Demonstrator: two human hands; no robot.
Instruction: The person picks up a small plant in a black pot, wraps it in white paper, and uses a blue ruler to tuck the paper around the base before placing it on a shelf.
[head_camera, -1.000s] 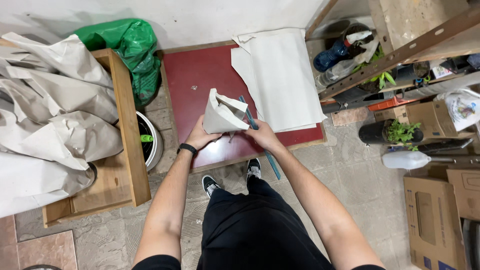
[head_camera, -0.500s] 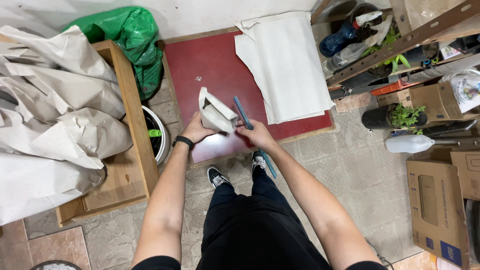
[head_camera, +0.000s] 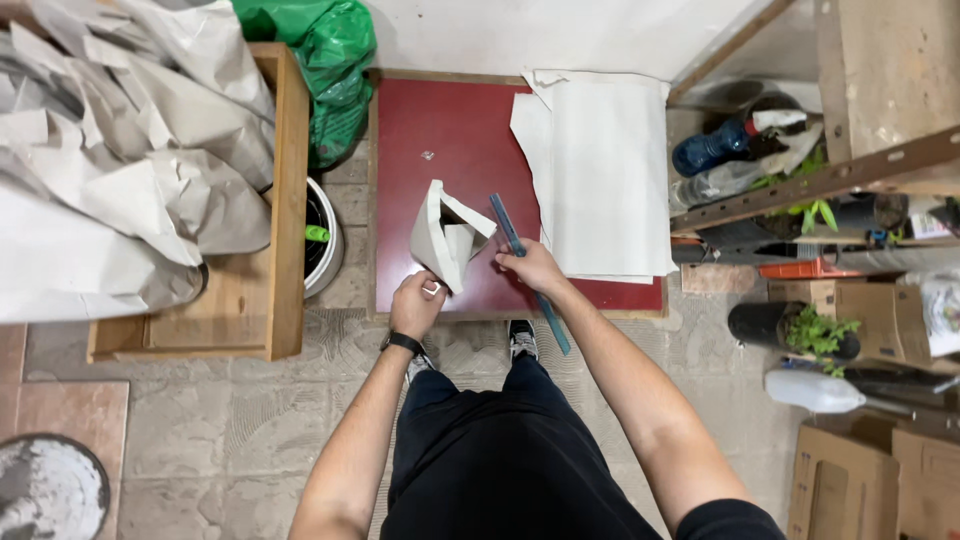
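My left hand (head_camera: 417, 303) grips the lower end of a folded white paper piece (head_camera: 445, 237) that stands up off the dark red tabletop (head_camera: 440, 130). My right hand (head_camera: 533, 268) rests on a long blue ruler (head_camera: 528, 272) that lies slanted across the table's front edge, just right of the paper piece. A stack of flat white paper sheets (head_camera: 600, 170) lies on the right half of the table, beside my right hand.
A wooden crate (head_camera: 265, 260) full of crumpled paper stands at left, with a green plastic bag (head_camera: 335, 60) behind it and a white bucket (head_camera: 325, 240) between crate and table. Shelves with bottles and plants, a spray bottle (head_camera: 815, 390) and cardboard boxes (head_camera: 880, 480) stand at right.
The folded paper piece has been turned more upright in my left hand. My right hand has shifted from the paper onto the ruler. The camera view has tilted slightly.
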